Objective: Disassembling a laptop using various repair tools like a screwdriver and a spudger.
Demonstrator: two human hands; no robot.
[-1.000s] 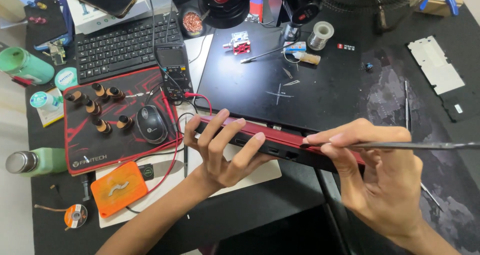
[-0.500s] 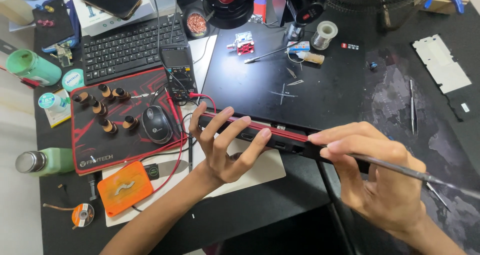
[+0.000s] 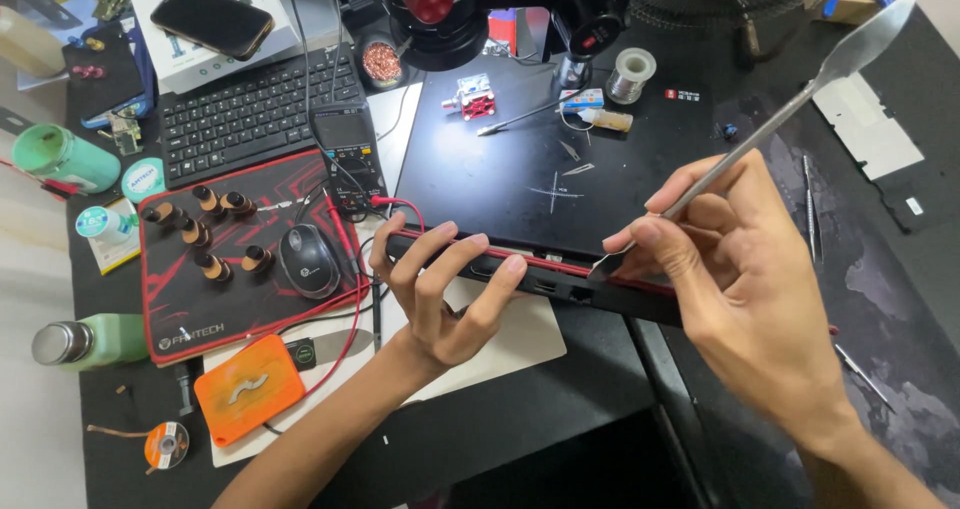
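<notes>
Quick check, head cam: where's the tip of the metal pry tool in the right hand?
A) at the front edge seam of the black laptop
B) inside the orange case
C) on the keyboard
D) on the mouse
A: the right hand holds the metal pry tool with its tip at the red-lined front edge of the black laptop, while the left hand grips that same edge.

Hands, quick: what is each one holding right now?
Left hand: fingers gripping the laptop front edge.
Right hand: closed on the metal pry tool.
</notes>
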